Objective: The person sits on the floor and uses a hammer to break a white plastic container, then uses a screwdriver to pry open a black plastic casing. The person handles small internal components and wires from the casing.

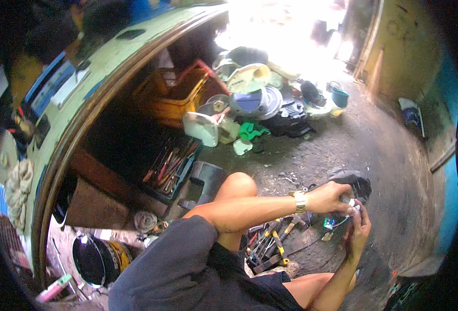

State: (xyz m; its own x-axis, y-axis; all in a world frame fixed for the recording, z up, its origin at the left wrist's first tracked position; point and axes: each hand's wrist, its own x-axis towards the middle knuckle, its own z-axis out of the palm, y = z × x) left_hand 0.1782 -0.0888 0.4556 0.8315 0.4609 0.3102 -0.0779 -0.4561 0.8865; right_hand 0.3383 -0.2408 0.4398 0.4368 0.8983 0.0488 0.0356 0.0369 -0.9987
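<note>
Left hand: the left hand (pixel 334 197), with a wristwatch (pixel 300 201) on its wrist, reaches across the raised knee (pixel 237 185) and closes its fingers (pixel 349 201) around a small white part (pixel 352 203)
Right hand: the right hand (pixel 357 232) comes up from below, fingers curled against the same part from the underside
Where the part sits: between the two sets of fingertips, held above the floor, with a thin wire (pixel 337 224) running down to a small green piece (pixel 329 223)
Progress: judged from this, the work is mid-way; the part is in hand and being handled, not set down, and what is already finished on it is too small to tell
Nearby: pliers and screwdrivers (pixel 271 241) lie on the floor just under the forearm; a tray of tools (pixel 170 167) stands well apart under the bench
</note>
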